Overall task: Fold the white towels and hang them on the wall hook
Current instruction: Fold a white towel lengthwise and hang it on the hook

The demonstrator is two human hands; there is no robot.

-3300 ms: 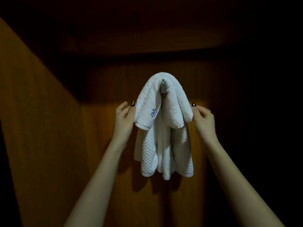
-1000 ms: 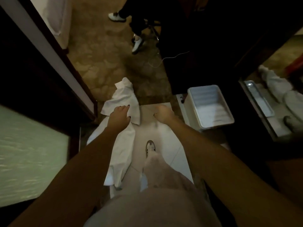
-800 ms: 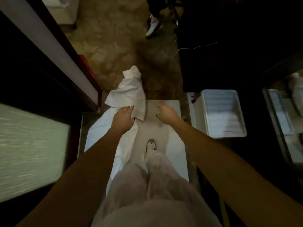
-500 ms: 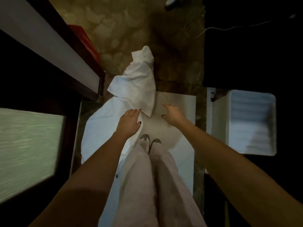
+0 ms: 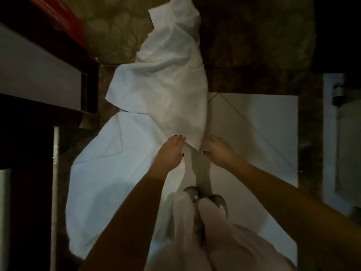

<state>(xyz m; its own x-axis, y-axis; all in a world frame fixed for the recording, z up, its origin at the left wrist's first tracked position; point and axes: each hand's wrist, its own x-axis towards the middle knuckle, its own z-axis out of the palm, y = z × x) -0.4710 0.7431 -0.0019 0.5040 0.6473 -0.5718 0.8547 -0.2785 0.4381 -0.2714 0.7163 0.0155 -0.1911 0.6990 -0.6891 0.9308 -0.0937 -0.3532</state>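
Note:
A crumpled white towel (image 5: 168, 85) lies on the floor and runs away from me. Its near end rests on a flatter white cloth (image 5: 109, 173) spread at the left. My left hand (image 5: 172, 151) is at the towel's near edge, fingers on top and thumb beneath, pinching a fold. My right hand (image 5: 218, 151) curls around the same edge from the right side. The two hands are close together, just above my shoes (image 5: 205, 198). The wall hook is out of view.
A white floor mat (image 5: 257, 133) lies under my feet and to the right. A white plastic bin (image 5: 341, 137) stands at the right edge. Dark wooden furniture (image 5: 39, 79) with a red object (image 5: 58, 18) lines the left. Patterned carpet lies beyond.
I have turned from the towel hung on the hook and bent down over the floor. Both hands have come together onto the near edge of the crumpled towel.

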